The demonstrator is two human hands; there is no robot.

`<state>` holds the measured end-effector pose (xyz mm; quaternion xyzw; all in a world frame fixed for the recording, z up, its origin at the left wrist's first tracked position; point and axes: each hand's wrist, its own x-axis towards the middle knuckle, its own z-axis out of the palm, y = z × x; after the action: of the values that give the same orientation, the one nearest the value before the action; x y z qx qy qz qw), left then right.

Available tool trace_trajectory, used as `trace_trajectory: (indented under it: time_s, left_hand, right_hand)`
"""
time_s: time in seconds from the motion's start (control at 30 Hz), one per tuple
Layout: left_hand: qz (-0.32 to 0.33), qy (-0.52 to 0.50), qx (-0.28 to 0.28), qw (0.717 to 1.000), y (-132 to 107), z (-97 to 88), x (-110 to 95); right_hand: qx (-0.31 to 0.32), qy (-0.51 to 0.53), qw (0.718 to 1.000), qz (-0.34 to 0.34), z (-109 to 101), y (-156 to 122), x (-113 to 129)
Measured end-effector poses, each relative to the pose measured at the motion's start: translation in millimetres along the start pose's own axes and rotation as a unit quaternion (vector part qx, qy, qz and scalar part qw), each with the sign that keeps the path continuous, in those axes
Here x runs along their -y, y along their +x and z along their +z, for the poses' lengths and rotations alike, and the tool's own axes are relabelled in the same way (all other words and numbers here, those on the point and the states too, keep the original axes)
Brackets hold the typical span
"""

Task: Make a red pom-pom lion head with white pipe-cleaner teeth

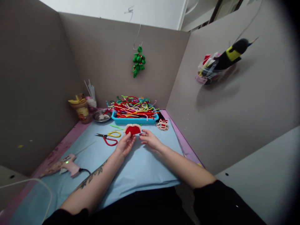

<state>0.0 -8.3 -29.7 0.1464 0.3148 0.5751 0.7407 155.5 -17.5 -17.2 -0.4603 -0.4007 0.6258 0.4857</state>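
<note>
My left hand (pixel 126 144) pinches the lower left edge of a red half-round pipe-cleaner piece (pixel 133 129) with a cream, bumpy trim along its curved top. The piece is held up above the blue cloth. Close to its right end is my right hand (pixel 150 139), fingers apart and slightly bent, holding nothing that I can see. Scissors (pixel 108 137) with one yellow and one red handle lie spread on the cloth, left of my left hand. A red and cream pipe-cleaner figure (pixel 162 125) rests on the table beyond my right hand.
Behind my hands, a blue tray (pixel 134 121) overflows with coloured pipe cleaners. A metal bowl (pixel 102 116) and a pot (pixel 82 112) stand left of it. A pink glue gun (pixel 67 165) lies at the left with its cord. Grey panels (pixel 105 56) enclose the table.
</note>
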Motion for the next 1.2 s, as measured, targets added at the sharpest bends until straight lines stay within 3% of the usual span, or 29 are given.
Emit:
trace_trajectory:
  time_s: [0.1,0.27,0.5,0.6,0.7,0.8,0.87,0.97,1.2]
  left_hand:
    - [0.007,-0.001,0.030,1.000,0,-1.4,0]
    - [0.015,0.035,0.061,0.997,0,-4.3,2]
    - [0.036,0.159,0.114,0.980,-2,-6.4,8]
    - [0.039,0.283,0.086,0.954,4,-12.8,1]
    - [0.162,0.283,-0.022,0.945,12,-18.3,-12]
    - [0.257,0.292,-0.017,0.921,14,-18.7,-26]
    - [0.290,0.358,0.006,0.888,12,-16.9,-32]
    - [0.297,0.440,0.026,0.847,8,-15.2,-35]
    - [0.303,0.480,0.031,0.823,8,-17.3,-34]
  right_hand:
    - [0.064,0.175,0.980,0.074,19,-4,-6]
    - [0.006,0.304,0.945,0.122,31,1,-11]
    - [-0.053,0.328,0.939,0.086,39,11,-24]
    - [-0.068,0.332,0.939,0.056,35,13,-22]
    - [-0.061,0.321,0.945,0.021,31,11,-21]
    - [-0.035,0.296,0.955,0.010,32,7,-22]
    - [-0.025,0.283,0.959,0.016,35,4,-24]
    - [-0.014,0.277,0.960,0.019,39,1,-25]
    - [-0.008,0.281,0.960,0.000,39,1,-31]
